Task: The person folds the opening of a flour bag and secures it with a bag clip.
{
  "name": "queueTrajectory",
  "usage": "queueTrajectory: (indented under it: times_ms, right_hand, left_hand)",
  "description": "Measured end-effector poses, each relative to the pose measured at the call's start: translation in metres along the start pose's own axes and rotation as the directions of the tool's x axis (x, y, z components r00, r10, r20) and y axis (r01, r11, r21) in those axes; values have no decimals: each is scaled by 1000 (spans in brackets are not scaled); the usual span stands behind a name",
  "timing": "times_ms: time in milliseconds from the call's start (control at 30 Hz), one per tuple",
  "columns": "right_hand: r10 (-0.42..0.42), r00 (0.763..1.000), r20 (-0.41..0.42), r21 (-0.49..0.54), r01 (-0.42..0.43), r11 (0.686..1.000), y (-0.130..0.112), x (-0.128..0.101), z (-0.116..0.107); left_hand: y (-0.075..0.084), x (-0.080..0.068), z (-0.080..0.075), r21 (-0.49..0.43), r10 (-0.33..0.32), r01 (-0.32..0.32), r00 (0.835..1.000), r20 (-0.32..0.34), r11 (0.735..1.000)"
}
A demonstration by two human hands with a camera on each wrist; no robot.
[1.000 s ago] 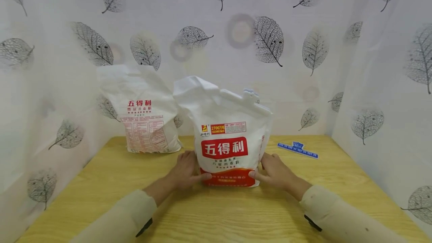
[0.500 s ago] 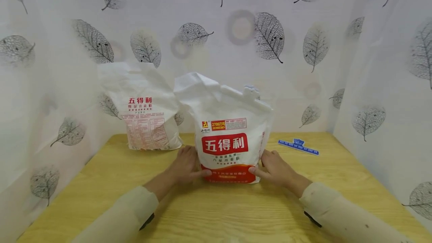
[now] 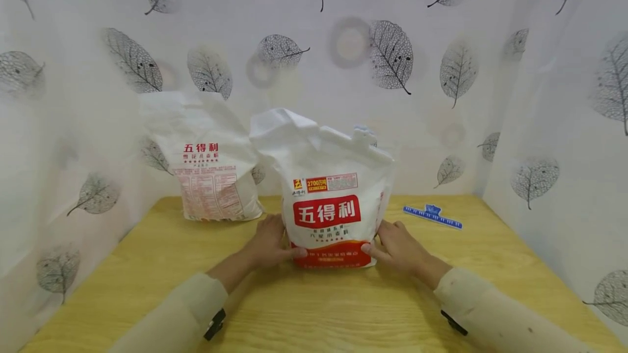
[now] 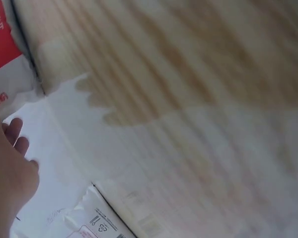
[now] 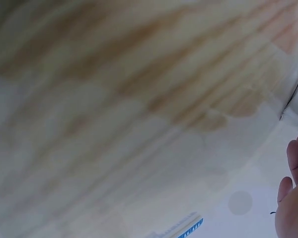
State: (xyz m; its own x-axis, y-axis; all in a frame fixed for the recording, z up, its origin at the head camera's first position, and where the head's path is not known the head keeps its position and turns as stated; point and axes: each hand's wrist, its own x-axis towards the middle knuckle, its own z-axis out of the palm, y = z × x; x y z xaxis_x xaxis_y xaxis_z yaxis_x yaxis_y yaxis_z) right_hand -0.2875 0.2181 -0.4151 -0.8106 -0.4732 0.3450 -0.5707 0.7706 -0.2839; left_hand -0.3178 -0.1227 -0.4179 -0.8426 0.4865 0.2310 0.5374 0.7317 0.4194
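A white flour bag (image 3: 326,184) with a red label and red lower band stands upright on the table, its top crumpled and leaning left. My left hand (image 3: 272,241) grips its lower left side, thumb across the front of the red band. On the opposite side my right hand (image 3: 402,249) holds the lower right edge the same way. The fingers behind the bag are largely hidden. In the left wrist view, the left hand (image 4: 15,173) shows at the left border near the bag (image 4: 10,79). The right wrist view catches the right hand (image 5: 293,203) at its right border.
A second white flour bag (image 3: 211,189) with red print stands behind and left. To the right lies a long blue sealing clip (image 3: 432,215) on the wooden table (image 3: 324,315). Leaf-patterned curtains (image 3: 324,70) enclose the back and sides.
The view shifts slightly up and down. Both hands keep their hold on the bag, which stays in place; nothing else has visibly moved.
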Motion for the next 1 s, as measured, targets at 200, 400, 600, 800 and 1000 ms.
queueTrajectory:
  times_ms: [200,400,600,800,1000]
  right_hand:
    - [23,1000,8,-15,-23,1000,-1,0,-2]
    - [54,998,19,-28,-54,998,-3,1,-2]
    - [76,997,29,-40,-75,996,-3,3,-1]
    - [96,995,31,-50,-94,994,1,7,-1]
    - [112,993,40,-48,-110,993,2,12,-1]
  left_hand:
    - [5,-2,1,176,19,-16,1000,-19,984]
    - [10,-4,-1,202,8,1,999,-43,979]
    - [6,-3,3,231,0,9,999,-42,973]
    - [2,1,8,228,14,-2,999,-51,974]
    - [1,4,8,268,6,16,997,-83,963]
